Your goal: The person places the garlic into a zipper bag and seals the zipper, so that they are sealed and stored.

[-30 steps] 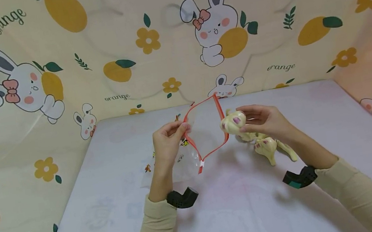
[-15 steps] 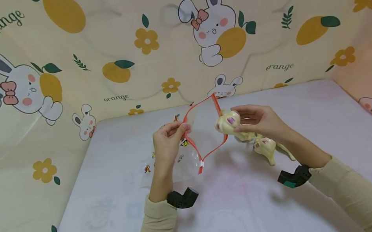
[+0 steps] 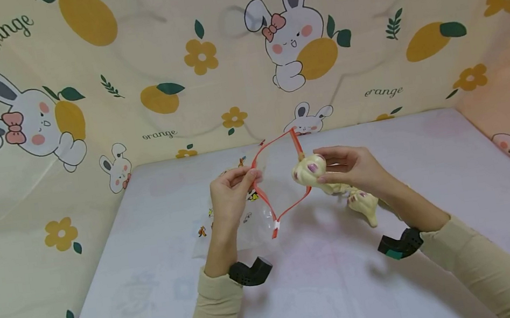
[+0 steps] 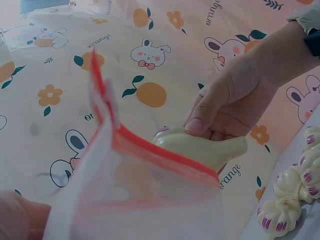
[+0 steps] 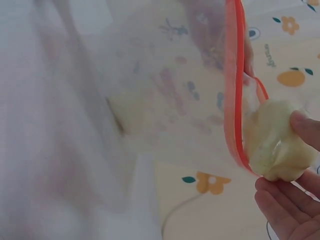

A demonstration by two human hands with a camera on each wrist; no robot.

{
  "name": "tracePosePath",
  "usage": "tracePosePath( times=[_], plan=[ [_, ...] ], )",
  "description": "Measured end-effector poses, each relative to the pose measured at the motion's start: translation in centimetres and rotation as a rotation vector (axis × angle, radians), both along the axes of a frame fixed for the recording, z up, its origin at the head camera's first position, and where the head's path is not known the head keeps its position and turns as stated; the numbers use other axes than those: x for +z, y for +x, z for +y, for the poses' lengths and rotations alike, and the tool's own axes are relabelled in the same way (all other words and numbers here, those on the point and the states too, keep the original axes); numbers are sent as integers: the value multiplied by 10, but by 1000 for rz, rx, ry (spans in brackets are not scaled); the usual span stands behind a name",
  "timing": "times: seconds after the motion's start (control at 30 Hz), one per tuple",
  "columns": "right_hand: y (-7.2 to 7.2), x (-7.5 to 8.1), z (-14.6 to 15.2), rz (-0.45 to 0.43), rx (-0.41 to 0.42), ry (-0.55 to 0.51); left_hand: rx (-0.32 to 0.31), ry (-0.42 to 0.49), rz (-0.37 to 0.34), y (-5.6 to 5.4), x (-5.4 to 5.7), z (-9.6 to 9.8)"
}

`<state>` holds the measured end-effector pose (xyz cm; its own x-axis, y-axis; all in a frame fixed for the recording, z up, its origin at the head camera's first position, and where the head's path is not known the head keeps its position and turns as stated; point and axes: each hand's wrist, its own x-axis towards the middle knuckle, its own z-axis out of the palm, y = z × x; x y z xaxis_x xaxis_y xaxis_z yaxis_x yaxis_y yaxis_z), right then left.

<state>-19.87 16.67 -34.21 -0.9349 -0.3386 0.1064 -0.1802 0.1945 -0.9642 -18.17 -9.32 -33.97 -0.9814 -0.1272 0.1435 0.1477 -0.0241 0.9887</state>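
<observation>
A clear zip bag (image 3: 259, 234) with small cartoon prints and a red zip edge is held with its mouth spread wide. My left hand (image 3: 229, 200) pinches the left side of that edge between thumb and fingers. In my right hand (image 3: 354, 167) is a pale garlic bulb (image 3: 309, 170) with purple marks, gripped by thumb and fingertips. The bulb is at the right side of the bag's mouth, beside the red edge (image 5: 235, 85) in the right wrist view. Seen from the left wrist, the bulb's stem (image 4: 232, 146) points toward the right. A pale patch shows blurred through the plastic.
More garlic bulbs (image 3: 363, 203) lie on the white table (image 3: 303, 293) under the right forearm; the left wrist view shows several (image 4: 280, 217) in a cluster. A printed cloth wall (image 3: 218, 34) rises behind the table's back edge.
My right hand has moved a little left with the garlic bulb, bringing it closer to the bag's mouth. The left hand and the bag stay almost still.
</observation>
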Motion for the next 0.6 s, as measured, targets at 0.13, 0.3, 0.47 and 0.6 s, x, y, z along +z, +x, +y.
tracePosePath(
  times=[0.13,0.3,0.47,0.6],
  plan=[
    [-1,-2,-1,5,3,-3,1,3,-2,0,-1,0],
    [-1,-3,-2,-3,-4,15,0,-7,1,0,-1,-1],
    [0,-2,-4,1,-10,38,0,-9,0,0,0,-1],
    [1,-3,-5,11,-14,39,-1,-13,2,0,-1,-1]
  ],
)
